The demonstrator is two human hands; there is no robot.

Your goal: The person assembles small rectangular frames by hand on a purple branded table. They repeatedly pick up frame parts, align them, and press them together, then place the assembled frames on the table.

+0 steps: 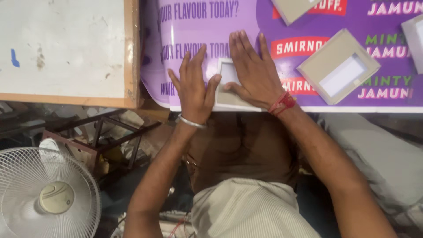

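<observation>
A small grey cardboard frame with a pale window lies near the front edge of a purple printed sheet. My left hand lies flat with its fingers apart, pressing on the frame's left side and the sheet. My right hand lies flat over the frame's right side, thumb along its lower part. A metal bangle circles my left wrist and a red thread my right wrist. Most of the frame is hidden under my hands.
Another grey frame with a pale window lies to the right, one more at the top and a white piece at the far right. A white wood-edged board sits left. A white fan and a metal stand are below.
</observation>
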